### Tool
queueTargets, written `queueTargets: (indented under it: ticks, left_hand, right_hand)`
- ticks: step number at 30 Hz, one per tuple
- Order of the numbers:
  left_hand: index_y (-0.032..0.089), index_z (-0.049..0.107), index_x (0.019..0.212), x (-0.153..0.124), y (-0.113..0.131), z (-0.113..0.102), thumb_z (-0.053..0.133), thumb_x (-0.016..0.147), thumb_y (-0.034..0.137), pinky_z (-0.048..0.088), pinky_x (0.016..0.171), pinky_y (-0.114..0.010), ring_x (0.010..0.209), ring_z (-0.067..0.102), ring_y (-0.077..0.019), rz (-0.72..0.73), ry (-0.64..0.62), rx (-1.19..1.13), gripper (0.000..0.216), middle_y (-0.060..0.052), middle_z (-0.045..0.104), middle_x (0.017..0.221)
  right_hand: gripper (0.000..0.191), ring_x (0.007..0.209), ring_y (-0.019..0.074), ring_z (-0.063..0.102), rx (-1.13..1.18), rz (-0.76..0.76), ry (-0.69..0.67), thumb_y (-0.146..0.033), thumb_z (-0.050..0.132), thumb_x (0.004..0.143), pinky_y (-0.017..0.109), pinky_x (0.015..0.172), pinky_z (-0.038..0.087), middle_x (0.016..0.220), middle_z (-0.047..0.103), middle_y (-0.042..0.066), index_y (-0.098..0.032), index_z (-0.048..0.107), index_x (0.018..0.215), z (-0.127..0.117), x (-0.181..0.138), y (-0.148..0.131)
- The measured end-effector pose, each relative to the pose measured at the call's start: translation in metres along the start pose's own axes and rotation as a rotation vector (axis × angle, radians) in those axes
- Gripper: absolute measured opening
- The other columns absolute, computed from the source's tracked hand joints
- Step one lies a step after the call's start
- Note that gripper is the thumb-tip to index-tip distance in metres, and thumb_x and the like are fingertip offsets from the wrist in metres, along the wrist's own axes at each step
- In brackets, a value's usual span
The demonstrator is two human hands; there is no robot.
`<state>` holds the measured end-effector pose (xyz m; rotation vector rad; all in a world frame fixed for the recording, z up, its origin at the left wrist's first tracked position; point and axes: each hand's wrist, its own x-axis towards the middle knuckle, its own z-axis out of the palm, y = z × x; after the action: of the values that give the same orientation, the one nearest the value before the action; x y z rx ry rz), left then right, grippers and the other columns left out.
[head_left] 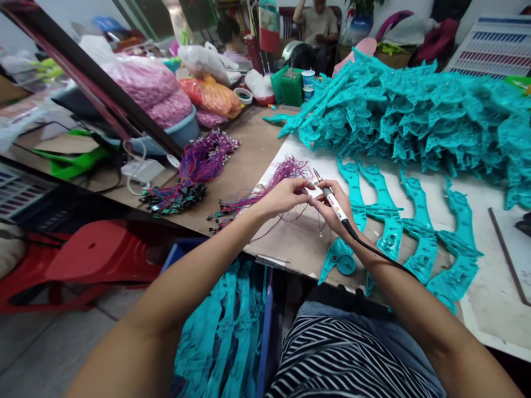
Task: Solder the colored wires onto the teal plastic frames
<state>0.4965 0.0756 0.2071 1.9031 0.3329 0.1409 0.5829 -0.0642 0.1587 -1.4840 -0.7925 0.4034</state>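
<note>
Between eight and nine o'clock from the hands sits a smooth red plastic stool [91, 251]. At ten lies a dense bundle of thin purple and red wires [207, 157], silky and tangled, with black and green connectors [176, 200] massed at its near end. Toward seven, a straight-sided blue crate [266, 326] holds long, glossy teal parts [226, 331]. Loose strands [269, 185] fan out at nine to ten, right beside the left hand [290, 197], whose thumb and fingers are pinched together on a thin wire [320, 229]. That wire lies between the two hands, its lower end dangling toward six; the exact fingertip contact is too small to tell. The right hand [337, 207] grips a pen-shaped tool [334, 204] with a pale barrel, its slim metal tip aimed at eleven, its black cord [381, 255] running off toward four. Between three and four stand curved, hard teal plastic pieces [390, 235] in a row; at two rises a jagged, shiny heap [406, 110] of similar pieces.
</note>
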Motion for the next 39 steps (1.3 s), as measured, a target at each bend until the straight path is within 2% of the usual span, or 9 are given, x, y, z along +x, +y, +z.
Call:
queueTargets:
  ticks: [6,9,15,23,29,31,33,36,39]
  left_hand:
    - [0.014,0.068,0.108,-0.003,0.014,-0.016,0.063,0.068,0.006,0.035,0.059,-0.022,0.058,0.049,-0.0098,-0.069,-0.016,0.011,0.040,0.005,0.056,0.064]
    - [0.015,0.070,0.105,-0.007,0.024,-0.028,0.066,0.065,0.005,0.034,0.058,-0.022,0.058,0.049,-0.0099,-0.127,-0.056,-0.027,0.042,0.004,0.056,0.065]
    - [0.016,0.072,0.103,-0.013,0.034,-0.041,0.068,0.062,0.007,0.033,0.058,-0.022,0.060,0.049,-0.0110,-0.161,0.001,-0.144,0.042,0.000,0.059,0.070]
    - [0.020,0.075,0.104,-0.014,0.049,-0.069,0.075,0.058,0.013,0.037,0.062,-0.023,0.059,0.051,-0.0124,-0.228,-0.245,-0.004,0.046,0.001,0.061,0.066]
    - [0.020,0.071,0.119,-0.015,0.062,-0.082,0.075,0.064,0.024,0.043,0.070,-0.024,0.071,0.062,-0.0175,-0.174,-0.595,0.491,0.055,-0.002,0.072,0.076]
    - [0.020,0.071,0.119,-0.014,0.067,-0.083,0.071,0.071,0.026,0.043,0.076,-0.024,0.080,0.064,-0.0182,-0.127,-0.520,0.644,0.048,-0.003,0.075,0.087]
    - [0.018,0.072,0.115,-0.014,0.077,-0.086,0.065,0.079,0.027,0.044,0.082,-0.026,0.085,0.065,-0.0180,-0.083,-0.336,0.709,0.038,-0.004,0.075,0.092]
    - [0.013,0.074,0.106,-0.015,0.101,-0.096,0.060,0.084,0.024,0.046,0.083,-0.027,0.084,0.063,-0.0161,-0.016,-0.033,0.653,0.028,-0.006,0.074,0.092]
    - [0.015,0.073,0.095,-0.016,0.134,-0.105,0.062,0.083,0.022,0.048,0.076,-0.025,0.080,0.062,-0.0145,0.061,0.201,0.571,0.018,-0.006,0.074,0.088]
  right_hand:
    - [0.042,0.067,0.0156,0.062,-0.006,0.029,-0.055,-0.037,0.067,0.068,0.028,0.062,0.045,0.075,0.064,-0.004,-0.024,0.052,0.105,-0.009,0.002,0.000]
    - [0.043,0.068,0.0151,0.061,0.019,0.019,-0.075,-0.036,0.067,0.068,0.028,0.063,0.045,0.074,0.063,-0.004,-0.023,0.051,0.104,-0.015,0.004,-0.002]
    - [0.039,0.074,0.0165,0.064,-0.016,-0.003,-0.051,-0.036,0.066,0.071,0.029,0.066,0.046,0.077,0.064,-0.002,-0.022,0.051,0.105,-0.017,0.006,-0.003]
    - [0.031,0.068,0.0170,0.064,-0.255,-0.107,0.115,-0.037,0.062,0.076,0.031,0.067,0.048,0.077,0.066,-0.003,-0.024,0.055,0.103,-0.028,0.015,0.003]
    - [0.027,0.068,0.0187,0.066,-0.389,-0.184,0.240,-0.036,0.060,0.082,0.033,0.068,0.050,0.076,0.067,-0.003,-0.026,0.055,0.106,-0.034,0.030,0.002]
    - [0.024,0.069,0.0184,0.067,-0.375,-0.221,0.274,-0.036,0.058,0.083,0.033,0.068,0.050,0.076,0.067,-0.003,-0.027,0.055,0.105,-0.033,0.032,0.000]
    - [0.023,0.069,0.0179,0.067,-0.347,-0.243,0.287,-0.035,0.057,0.084,0.034,0.068,0.051,0.074,0.066,-0.004,-0.026,0.055,0.105,-0.032,0.034,-0.002]
    - [0.024,0.069,0.0174,0.067,-0.292,-0.234,0.274,-0.036,0.058,0.082,0.034,0.069,0.052,0.073,0.067,-0.003,-0.025,0.054,0.104,-0.033,0.034,-0.003]
    - [0.028,0.078,0.0177,0.069,-0.203,-0.241,0.261,-0.039,0.062,0.082,0.035,0.075,0.054,0.083,0.069,-0.002,-0.025,0.052,0.104,-0.036,0.036,-0.007]
